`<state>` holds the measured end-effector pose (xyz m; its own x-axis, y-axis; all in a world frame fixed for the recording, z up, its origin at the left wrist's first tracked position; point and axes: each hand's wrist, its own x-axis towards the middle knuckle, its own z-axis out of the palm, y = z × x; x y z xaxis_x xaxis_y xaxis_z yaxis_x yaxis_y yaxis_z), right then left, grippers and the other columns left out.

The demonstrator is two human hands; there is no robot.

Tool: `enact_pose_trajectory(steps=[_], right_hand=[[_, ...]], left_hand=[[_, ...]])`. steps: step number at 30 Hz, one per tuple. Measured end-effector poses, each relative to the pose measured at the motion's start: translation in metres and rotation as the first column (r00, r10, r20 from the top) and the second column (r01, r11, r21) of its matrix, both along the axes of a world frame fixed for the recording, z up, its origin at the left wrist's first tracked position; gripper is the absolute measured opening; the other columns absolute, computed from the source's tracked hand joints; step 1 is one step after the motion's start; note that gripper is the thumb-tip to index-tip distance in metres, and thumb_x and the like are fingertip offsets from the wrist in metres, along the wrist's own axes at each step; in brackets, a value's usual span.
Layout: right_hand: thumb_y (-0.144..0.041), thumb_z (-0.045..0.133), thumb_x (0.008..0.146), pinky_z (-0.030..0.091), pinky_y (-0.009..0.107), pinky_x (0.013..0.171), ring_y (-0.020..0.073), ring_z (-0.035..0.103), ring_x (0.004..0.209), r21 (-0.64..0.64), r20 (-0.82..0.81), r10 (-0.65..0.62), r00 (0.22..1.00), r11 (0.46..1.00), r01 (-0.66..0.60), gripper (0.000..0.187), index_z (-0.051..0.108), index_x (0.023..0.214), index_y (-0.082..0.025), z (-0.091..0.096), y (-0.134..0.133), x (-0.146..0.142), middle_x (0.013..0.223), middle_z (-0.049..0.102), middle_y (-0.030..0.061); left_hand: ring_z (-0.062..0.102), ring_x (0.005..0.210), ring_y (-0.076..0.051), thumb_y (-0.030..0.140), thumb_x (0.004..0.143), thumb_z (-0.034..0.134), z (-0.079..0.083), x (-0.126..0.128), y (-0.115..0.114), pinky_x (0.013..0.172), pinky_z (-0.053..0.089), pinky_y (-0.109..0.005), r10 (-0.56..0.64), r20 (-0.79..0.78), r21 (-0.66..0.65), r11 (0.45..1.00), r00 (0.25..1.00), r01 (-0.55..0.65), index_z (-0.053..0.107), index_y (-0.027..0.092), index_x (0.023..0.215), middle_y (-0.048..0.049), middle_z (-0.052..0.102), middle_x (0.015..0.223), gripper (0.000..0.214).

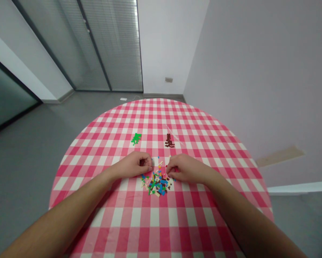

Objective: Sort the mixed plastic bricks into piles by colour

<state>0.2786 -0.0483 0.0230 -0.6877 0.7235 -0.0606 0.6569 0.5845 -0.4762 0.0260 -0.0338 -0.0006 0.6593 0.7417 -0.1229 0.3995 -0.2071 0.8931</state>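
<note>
A loose pile of small mixed toy bricks (159, 183) in blue, green, brown, cream and other colours lies on the checked tablecloth between my hands. My left hand (136, 165) rests at the pile's upper left edge, its fingers curled round towards the thumb. At the upper right edge is my right hand (186, 167), with thumb and fingertips pinched low over the bricks. What either hand has between its fingers is too small or hidden to make out. Farther back sit a small heap of green bricks (136, 138) on the left and a group of dark brown bricks (169, 141) on the right.
The round table (118, 211) wears a red and white checked cloth. Beyond it stand a glass partition with blinds (118, 46) and a pale wall (257, 71) on the right. A white power strip (123, 99) lies on the floor behind the table.
</note>
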Motion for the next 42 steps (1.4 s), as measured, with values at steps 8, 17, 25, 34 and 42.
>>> enact_pose_trajectory(steps=[8,17,25,34,42], right_hand=[[-0.009,0.056,0.079,0.044,0.026,0.065,0.0153,0.065,0.072,-0.056,-0.021,0.069,0.997,0.996,-0.070,0.027,0.078,0.083,-0.023,-0.005,0.001,0.000,0.081,0.074,0.0023],[-0.009,0.058,0.078,0.047,0.026,0.072,0.0162,0.066,0.078,-0.100,-0.012,0.119,0.993,0.988,-0.119,0.030,0.079,0.090,-0.026,-0.003,-0.002,-0.001,0.086,0.076,0.0015],[-0.010,0.057,0.076,0.044,0.024,0.066,0.0150,0.064,0.071,0.014,-0.095,-0.089,0.992,0.996,0.090,0.022,0.075,0.079,-0.022,-0.005,0.007,-0.002,0.079,0.074,0.0012],[-0.013,0.060,0.080,0.050,0.030,0.070,0.0200,0.068,0.076,0.112,-0.127,-0.550,0.826,0.819,0.562,0.019,0.076,0.088,-0.018,-0.025,0.038,0.018,0.087,0.076,0.0076],[-0.011,0.057,0.078,0.048,0.031,0.067,0.0211,0.068,0.077,0.180,-0.038,-0.465,0.884,0.868,0.464,0.024,0.078,0.082,-0.020,-0.020,0.038,0.020,0.089,0.076,0.0083]], left_hand=[[0.056,0.064,-0.012,0.023,0.081,0.061,-0.001,0.000,0.000,0.061,0.044,-0.024,0.002,0.002,-0.002,1.000,1.000,-0.002,0.061,0.016,0.078,-0.0017,0.065,0.073,0.008],[0.055,0.064,-0.012,0.023,0.081,0.060,-0.004,0.000,0.001,0.060,0.043,-0.024,0.002,0.012,0.000,1.000,1.000,-0.002,0.061,0.016,0.077,-0.0019,0.064,0.072,0.009],[0.055,0.063,-0.012,0.024,0.082,0.059,-0.004,-0.001,0.001,0.060,0.043,-0.024,-0.007,0.012,0.000,1.000,1.000,0.007,0.060,0.016,0.077,-0.0013,0.063,0.071,0.010],[0.057,0.066,-0.013,0.024,0.083,0.060,-0.006,-0.002,0.001,0.062,0.044,-0.025,-0.011,0.006,-0.004,1.000,1.000,0.011,0.062,0.016,0.078,-0.0030,0.065,0.075,0.009],[0.057,0.067,-0.014,0.023,0.081,0.062,-0.006,-0.002,0.002,0.064,0.045,-0.026,-0.006,0.016,-0.018,1.000,1.000,0.006,0.062,0.015,0.078,-0.0032,0.066,0.075,0.008]])
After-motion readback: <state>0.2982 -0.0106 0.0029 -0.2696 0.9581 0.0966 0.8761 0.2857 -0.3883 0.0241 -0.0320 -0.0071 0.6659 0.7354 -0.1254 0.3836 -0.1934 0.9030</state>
